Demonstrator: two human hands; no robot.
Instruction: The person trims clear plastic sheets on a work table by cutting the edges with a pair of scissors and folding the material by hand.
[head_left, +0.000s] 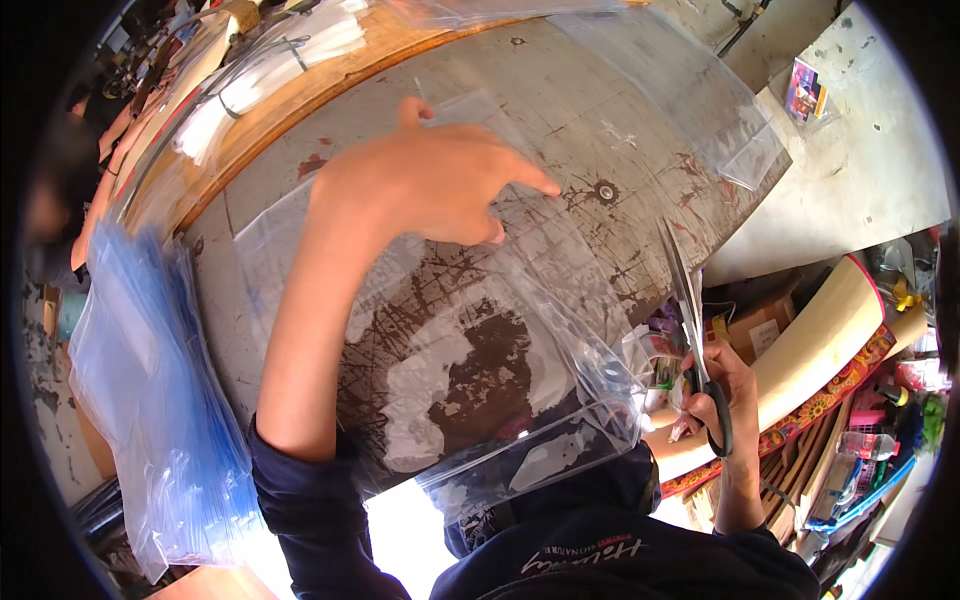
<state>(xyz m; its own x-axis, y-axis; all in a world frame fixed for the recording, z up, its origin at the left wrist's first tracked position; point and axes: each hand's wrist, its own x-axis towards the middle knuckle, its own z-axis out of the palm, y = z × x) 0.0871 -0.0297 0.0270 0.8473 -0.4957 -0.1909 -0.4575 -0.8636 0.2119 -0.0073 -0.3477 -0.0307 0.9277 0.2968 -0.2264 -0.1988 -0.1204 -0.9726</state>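
My left hand [430,180] lies flat on a clear plastic sheet [450,360] spread over a worn, scratched metal tabletop [600,120], fingers spread and pointing right. My right hand [715,385] grips the handles of black-handled scissors [690,320], blades pointing up and away, just past the sheet's right edge at the table's rim. The sheet's near edge hangs over the table toward my body.
A thick stack of bluish clear plastic bags [150,380] hangs at the left. Another clear bag [700,90] lies at the far right of the table. A wooden bench [290,90] with white items runs behind. Rolled material [820,340] and clutter fill the floor on the right.
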